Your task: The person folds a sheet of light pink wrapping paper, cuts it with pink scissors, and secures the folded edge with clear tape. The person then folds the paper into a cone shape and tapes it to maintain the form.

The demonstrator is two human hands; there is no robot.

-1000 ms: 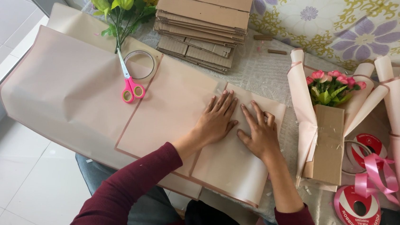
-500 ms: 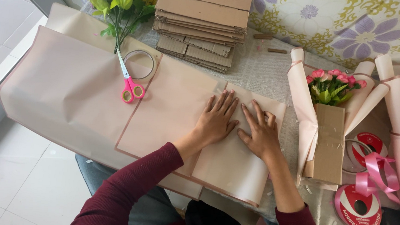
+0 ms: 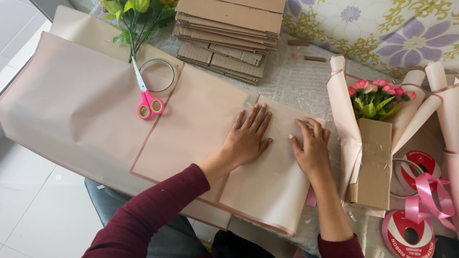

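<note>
Lying flat, a folded beige paper sheet with pinkish border sits under open left hand and right hand.

Left hand and right hand flat, fingers spread, on folded beige wrapping paper. Pink scissors lie left on larger sheet; cardboard stack behind; wrapped bouquet right.

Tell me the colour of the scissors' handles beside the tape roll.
Bright pink handles on the scissors, clearest in the head view, lying on the beige wrapping paper.
</note>
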